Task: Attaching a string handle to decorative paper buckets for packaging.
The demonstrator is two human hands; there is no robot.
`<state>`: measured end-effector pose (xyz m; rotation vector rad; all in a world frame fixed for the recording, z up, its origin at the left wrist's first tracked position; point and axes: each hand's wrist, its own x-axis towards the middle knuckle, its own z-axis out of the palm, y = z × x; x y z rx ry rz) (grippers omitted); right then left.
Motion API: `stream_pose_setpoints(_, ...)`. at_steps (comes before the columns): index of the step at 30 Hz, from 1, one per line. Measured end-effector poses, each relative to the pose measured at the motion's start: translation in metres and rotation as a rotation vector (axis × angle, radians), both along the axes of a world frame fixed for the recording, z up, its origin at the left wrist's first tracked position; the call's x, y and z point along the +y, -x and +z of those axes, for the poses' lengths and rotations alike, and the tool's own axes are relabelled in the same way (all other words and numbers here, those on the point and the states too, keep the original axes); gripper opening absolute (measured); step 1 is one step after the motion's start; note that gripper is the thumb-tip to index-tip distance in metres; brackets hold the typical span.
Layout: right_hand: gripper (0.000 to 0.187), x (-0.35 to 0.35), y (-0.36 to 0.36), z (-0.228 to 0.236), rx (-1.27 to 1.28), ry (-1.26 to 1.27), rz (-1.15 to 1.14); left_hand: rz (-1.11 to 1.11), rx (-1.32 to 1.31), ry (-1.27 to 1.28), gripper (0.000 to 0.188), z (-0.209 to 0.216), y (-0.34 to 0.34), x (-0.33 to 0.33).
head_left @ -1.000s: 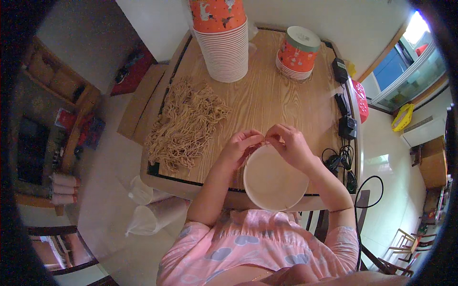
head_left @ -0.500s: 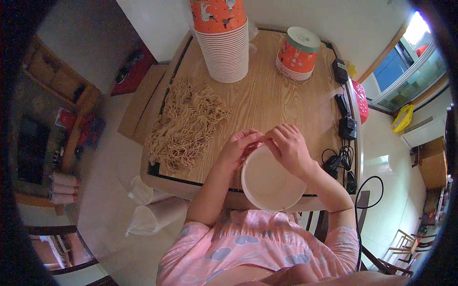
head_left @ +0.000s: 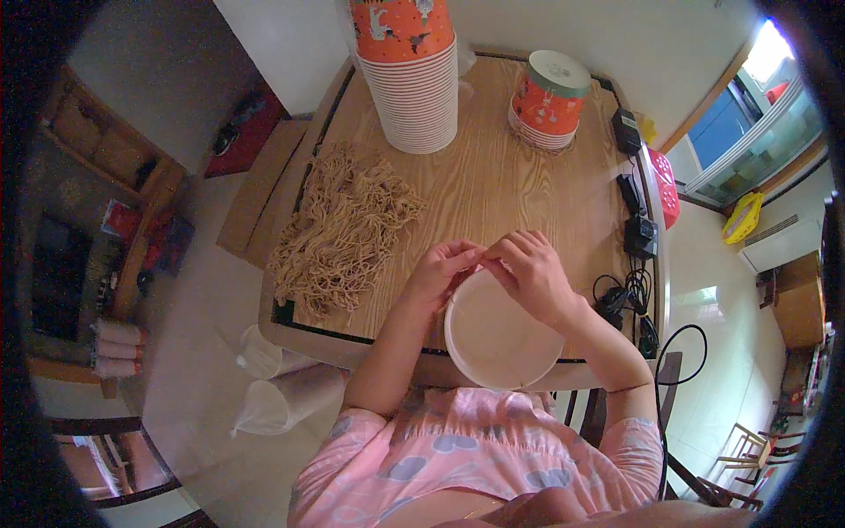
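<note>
A white-lined paper bucket (head_left: 502,339) faces me with its open mouth at the near edge of the table. At its far rim, the fingertips of my left hand (head_left: 440,275) and my right hand (head_left: 535,275) meet in a pinch. What lies between them is too small to make out. My right hand covers part of the bucket's far right rim. To the left of my hands is a loose heap of tan cords (head_left: 348,233).
A tall nested stack of orange paper buckets (head_left: 411,97) stands at the far side. Right of it sits a shorter upside-down stack (head_left: 550,101). Black power adapters (head_left: 641,236) and tangled cables (head_left: 629,299) line the right edge of the wooden table (head_left: 493,194).
Hardly anything differs. My fingertips stay pinched together at the bucket's far rim, with only a slight shift of the fingers.
</note>
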<state>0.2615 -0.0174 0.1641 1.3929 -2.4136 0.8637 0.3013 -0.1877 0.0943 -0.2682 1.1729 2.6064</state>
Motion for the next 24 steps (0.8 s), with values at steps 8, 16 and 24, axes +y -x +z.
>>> stream_pose_setpoints(8, 0.009, -0.001, 0.003, 0.0, -0.064, 0.059, -0.001, -0.007, -0.009, -0.007, 0.012, 0.001, 0.0, -0.001)
stream_pose_setpoints(16, 0.012, 0.001, 0.008, -0.003, -0.244, 0.105, 0.0, -0.016, -0.005, 0.045, 0.014, 0.002, -0.001, -0.002)
stream_pose_setpoints(24, 0.013, 0.004, 0.011, -0.004, -0.564, 0.142, 0.006, 0.004, 0.041, 0.058, 0.014, 0.01, -0.005, -0.002)
